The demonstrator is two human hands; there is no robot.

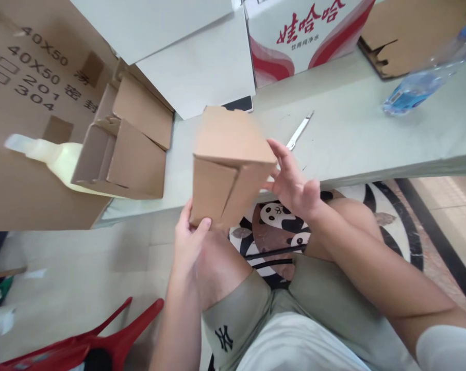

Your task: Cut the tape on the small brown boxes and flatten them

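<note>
A small brown cardboard box point(233, 136) is held tilted over my lap at the table's front edge. Its flaps meet in a slanted seam on the end facing me. My left hand point(192, 234) grips the box's lower left corner, thumb on the near face and fingers wrapped behind. At the box's right side, my right hand point(295, 185) has its fingers spread, with the tips at the edge; part of them is hidden behind the box, and whether they press on it I cannot tell. A white utility knife point(300, 131) lies on the table just beyond my right hand.
Two similar cardboard boxes point(138, 154) stand at the table's left end, beside a pale yellow bottle point(65, 162) and a large printed carton point(32, 108). White boxes point(202, 67) and a red-and-white carton point(306, 41) line the back. A water bottle point(411, 93) lies right. A red chair point(113, 335) stands lower left.
</note>
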